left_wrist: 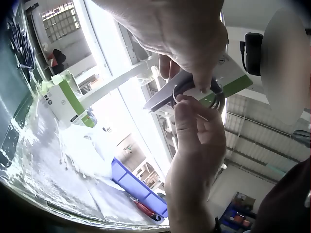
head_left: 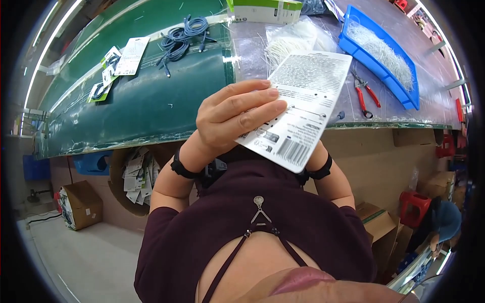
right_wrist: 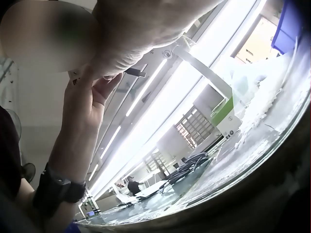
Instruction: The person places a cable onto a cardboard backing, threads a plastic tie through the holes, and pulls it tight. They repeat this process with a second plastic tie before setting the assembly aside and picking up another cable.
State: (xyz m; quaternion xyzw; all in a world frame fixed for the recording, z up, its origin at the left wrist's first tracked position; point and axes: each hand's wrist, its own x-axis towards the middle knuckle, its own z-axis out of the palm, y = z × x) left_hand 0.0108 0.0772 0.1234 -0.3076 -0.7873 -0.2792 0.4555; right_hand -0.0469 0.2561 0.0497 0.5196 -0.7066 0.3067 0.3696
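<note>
A white packaging card point(head_left: 308, 86), its printed back with a barcode turned up, is held by my left hand point(head_left: 237, 113), whose fingers lie across the back. In the left wrist view the left hand point(left_wrist: 180, 39) comes from above, its thumb on a dark coiled cable point(left_wrist: 218, 99) against the green and white card face. My right hand point(left_wrist: 197, 136) comes from below, thumb and fingers pinched at the coil on a thin white tie point(left_wrist: 204, 116). The card hides that hand in the head view. A cable plug point(right_wrist: 135, 72) sticks out past the hands in the right wrist view.
Behind the card lie a bag of white ties point(head_left: 290, 40), a blue tray point(head_left: 384, 76) of white ties and red-handled cutters point(head_left: 365, 96). Coiled cables point(head_left: 184, 40) and packed cards point(head_left: 132, 55) lie on the green mat point(head_left: 192, 111). A box point(head_left: 265, 11) stands at the back.
</note>
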